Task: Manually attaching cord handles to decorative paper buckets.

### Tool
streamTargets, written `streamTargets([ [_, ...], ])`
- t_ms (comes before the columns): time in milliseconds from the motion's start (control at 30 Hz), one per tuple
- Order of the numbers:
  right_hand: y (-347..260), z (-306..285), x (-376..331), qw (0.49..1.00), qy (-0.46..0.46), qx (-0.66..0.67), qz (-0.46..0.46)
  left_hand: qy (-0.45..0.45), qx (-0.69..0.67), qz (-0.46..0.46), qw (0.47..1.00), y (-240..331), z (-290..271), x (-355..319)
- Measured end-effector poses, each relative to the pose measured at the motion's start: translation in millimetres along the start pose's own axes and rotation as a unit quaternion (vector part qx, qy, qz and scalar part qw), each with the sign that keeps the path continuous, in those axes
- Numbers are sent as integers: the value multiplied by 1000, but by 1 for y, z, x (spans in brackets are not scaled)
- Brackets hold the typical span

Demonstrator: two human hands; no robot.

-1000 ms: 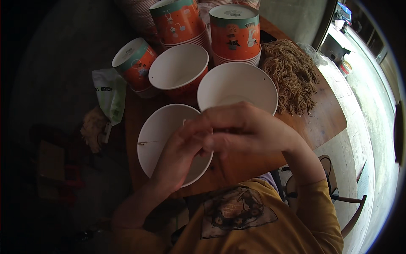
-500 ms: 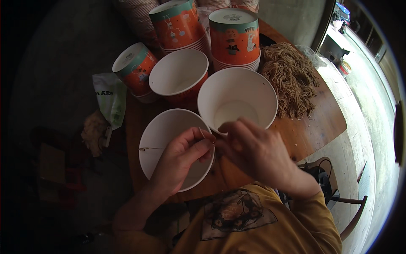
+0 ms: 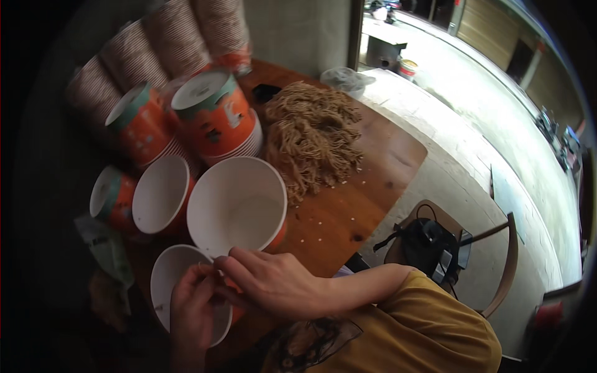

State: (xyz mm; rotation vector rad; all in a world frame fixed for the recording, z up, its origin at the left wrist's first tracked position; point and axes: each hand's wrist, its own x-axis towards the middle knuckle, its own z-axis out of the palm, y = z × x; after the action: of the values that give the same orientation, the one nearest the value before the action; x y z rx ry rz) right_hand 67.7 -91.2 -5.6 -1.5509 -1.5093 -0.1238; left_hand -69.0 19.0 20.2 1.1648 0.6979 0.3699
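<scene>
1. Head view: the view has swung rightward, yet the left hand (image 3: 191, 306) and right hand (image 3: 277, 284) stay close together; whether either clamps anything, I cannot tell
2. Beneath them sits a white-lined tub (image 3: 163, 278), another tub (image 3: 239, 198) just beyond; handling apparently continues at the nearer rim

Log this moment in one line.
left hand, right hand: together over nearest white-lined tub | held: too small to tell | beyond: another open tub, tan string bundle
</scene>
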Motion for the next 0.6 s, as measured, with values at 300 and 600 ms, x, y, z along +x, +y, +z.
streamTargets([
  [300, 11, 4, -9, 997, -53, 61, 18, -48, -6, 4, 999, -1, 0, -1],
  [600, -2, 9, -9, 995, -21, 93, -3, -24, -5, -35, 999, 1, 0, -2],
])
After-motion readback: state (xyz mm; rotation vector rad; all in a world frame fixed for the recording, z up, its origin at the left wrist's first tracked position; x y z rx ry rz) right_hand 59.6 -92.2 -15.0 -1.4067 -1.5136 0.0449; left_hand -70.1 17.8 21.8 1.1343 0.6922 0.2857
